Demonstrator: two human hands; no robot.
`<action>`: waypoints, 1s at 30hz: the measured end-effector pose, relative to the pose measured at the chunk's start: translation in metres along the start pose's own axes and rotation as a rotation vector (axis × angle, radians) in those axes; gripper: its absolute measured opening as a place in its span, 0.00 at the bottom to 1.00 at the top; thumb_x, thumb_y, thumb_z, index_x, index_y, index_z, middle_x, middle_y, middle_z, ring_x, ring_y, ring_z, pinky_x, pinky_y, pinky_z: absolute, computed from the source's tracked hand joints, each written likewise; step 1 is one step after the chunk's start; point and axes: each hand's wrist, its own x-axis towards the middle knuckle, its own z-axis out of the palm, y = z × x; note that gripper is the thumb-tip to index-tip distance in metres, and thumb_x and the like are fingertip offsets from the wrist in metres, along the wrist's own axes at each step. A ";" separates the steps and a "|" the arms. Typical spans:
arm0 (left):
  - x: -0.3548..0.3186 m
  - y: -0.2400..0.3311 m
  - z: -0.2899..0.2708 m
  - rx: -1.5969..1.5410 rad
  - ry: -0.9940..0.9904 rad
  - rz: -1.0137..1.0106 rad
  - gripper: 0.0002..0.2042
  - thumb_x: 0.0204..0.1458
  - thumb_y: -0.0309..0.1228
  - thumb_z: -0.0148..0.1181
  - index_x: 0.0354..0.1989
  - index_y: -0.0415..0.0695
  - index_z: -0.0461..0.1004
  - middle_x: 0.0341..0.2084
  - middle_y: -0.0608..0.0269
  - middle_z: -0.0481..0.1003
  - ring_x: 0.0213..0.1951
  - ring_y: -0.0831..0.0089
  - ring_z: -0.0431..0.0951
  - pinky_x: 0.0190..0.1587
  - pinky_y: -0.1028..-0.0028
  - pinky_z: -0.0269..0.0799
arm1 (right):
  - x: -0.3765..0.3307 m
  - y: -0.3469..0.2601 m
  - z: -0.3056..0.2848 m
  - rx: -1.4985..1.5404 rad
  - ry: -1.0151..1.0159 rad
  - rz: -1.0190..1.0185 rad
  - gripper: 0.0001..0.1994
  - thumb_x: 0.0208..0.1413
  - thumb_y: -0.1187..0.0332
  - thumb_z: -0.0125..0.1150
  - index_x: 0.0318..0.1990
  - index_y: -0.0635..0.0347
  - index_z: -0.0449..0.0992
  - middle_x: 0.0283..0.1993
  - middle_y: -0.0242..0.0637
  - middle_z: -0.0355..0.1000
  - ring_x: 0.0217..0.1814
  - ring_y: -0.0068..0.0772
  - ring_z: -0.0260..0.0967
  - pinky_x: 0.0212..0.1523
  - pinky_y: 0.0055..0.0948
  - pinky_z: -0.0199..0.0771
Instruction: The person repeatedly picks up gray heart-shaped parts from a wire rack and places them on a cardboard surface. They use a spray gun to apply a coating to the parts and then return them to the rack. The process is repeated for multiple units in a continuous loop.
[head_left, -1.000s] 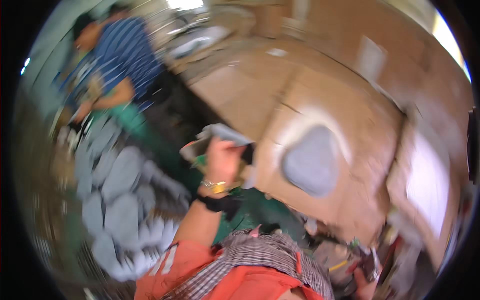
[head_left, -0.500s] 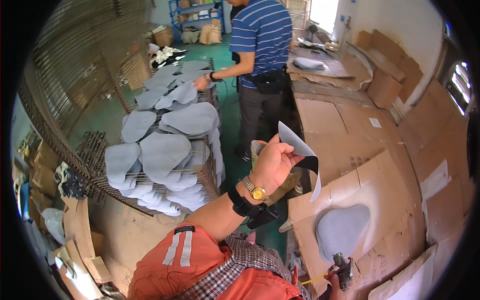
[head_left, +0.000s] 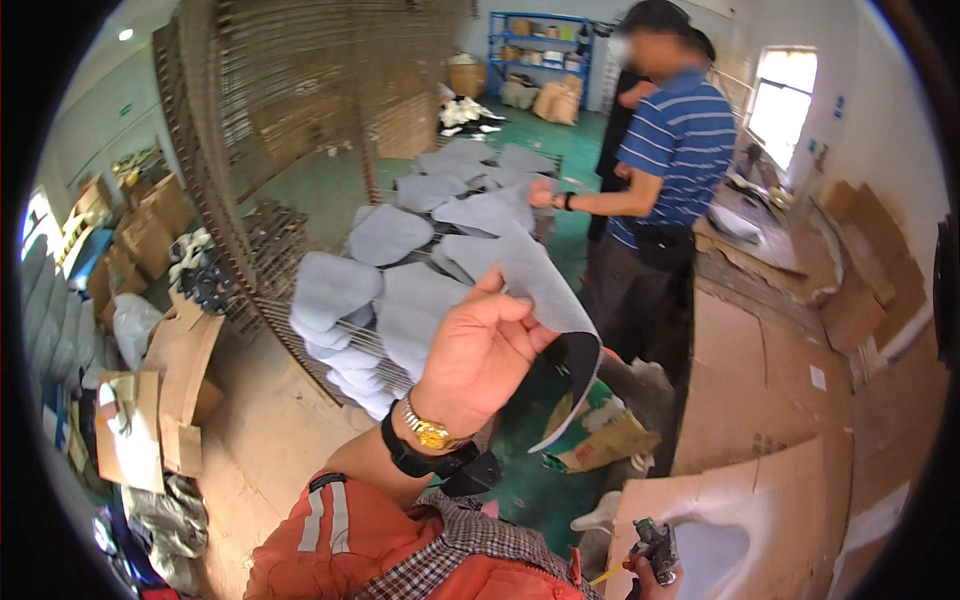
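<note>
My left hand (head_left: pixel 482 360), a gold watch on its wrist, pinches the edge of a curved grey sheet piece (head_left: pixel 548 285). The piece bends downward and shows a black underside. At the lower right, my right hand (head_left: pixel 657 582) grips a small metal spray gun (head_left: pixel 655 543) with a yellow hose. Close by the gun, another grey piece (head_left: pixel 718 555) lies flat on a cardboard sheet (head_left: pixel 780 490). Beyond my left hand, many similar grey pieces (head_left: pixel 410 310) lie in overlapping stacks on a wire rack.
A person (head_left: pixel 680 150) in a blue striped shirt stands at the rack's far right, one hand on a grey piece. Upright wire racks (head_left: pixel 290 110) rise on the left. A cardboard-covered bench (head_left: pixel 750 380) runs along the right. A sack (head_left: pixel 605 440) lies on the green floor.
My left hand has moved left and toward the rack with the grey piece. My view has turned left and up. The right hand keeps hold of the spray gun.
</note>
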 end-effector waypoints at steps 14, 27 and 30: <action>-0.109 0.186 -0.028 0.250 0.172 0.650 0.25 0.51 0.17 0.44 0.60 0.43 0.57 0.46 0.58 0.70 0.46 0.65 0.72 0.47 0.67 0.71 | 0.055 -0.014 0.106 0.111 -0.528 -0.311 0.18 0.47 0.78 0.60 0.48 0.69 0.67 0.34 0.37 0.72 0.34 0.28 0.72 0.40 0.28 0.74; -0.155 0.244 -0.067 0.248 0.318 0.842 0.18 0.51 0.17 0.46 0.53 0.40 0.64 0.44 0.60 0.72 0.47 0.68 0.73 0.51 0.69 0.70 | 0.047 -0.008 0.128 0.067 -0.567 -0.304 0.18 0.48 0.78 0.62 0.47 0.66 0.68 0.32 0.31 0.70 0.33 0.22 0.69 0.38 0.22 0.71; -0.154 0.253 -0.077 0.216 0.327 0.836 0.18 0.51 0.16 0.46 0.52 0.40 0.64 0.44 0.60 0.72 0.47 0.68 0.73 0.52 0.67 0.69 | 0.040 -0.012 0.133 0.079 -0.537 -0.281 0.17 0.48 0.77 0.62 0.47 0.66 0.69 0.31 0.30 0.70 0.33 0.22 0.69 0.37 0.21 0.71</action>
